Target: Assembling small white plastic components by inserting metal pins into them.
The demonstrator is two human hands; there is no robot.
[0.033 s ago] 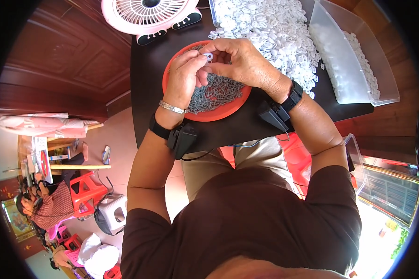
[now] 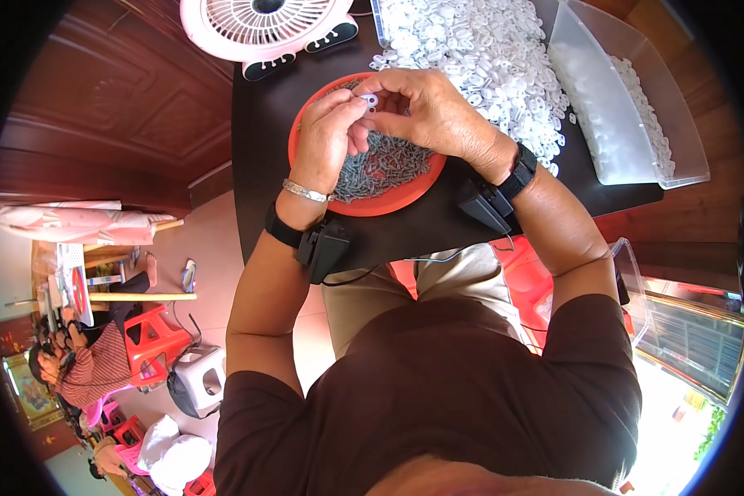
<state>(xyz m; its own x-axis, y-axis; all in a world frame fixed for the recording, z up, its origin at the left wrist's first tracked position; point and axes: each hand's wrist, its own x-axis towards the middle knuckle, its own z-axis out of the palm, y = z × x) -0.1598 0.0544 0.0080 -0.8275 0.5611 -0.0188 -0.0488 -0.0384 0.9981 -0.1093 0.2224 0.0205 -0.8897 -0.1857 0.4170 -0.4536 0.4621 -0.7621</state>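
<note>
Over a round orange-red basin (image 2: 386, 204) full of small grey screws (image 2: 388, 165), my two hands come together. A small white plastic piece with holes (image 2: 370, 102) sits between their fingertips. My left hand (image 2: 326, 132) is closed on it, thumb pressed against its side. From the other side, my right hand (image 2: 434, 107) curls in, with index finger and thumb closed around the piece. Whether the right fingers also pinch a screw is hidden. Each wrist wears a black strap with a dark box-shaped device.
On the dark table (image 2: 260, 165), a large heap of white plastic pieces (image 2: 488, 66) lies beyond my right hand. At the right stands a translucent bin (image 2: 612, 149) with more of them. A pink fan (image 2: 264, 29) stands at the far left. People sit on stools at left.
</note>
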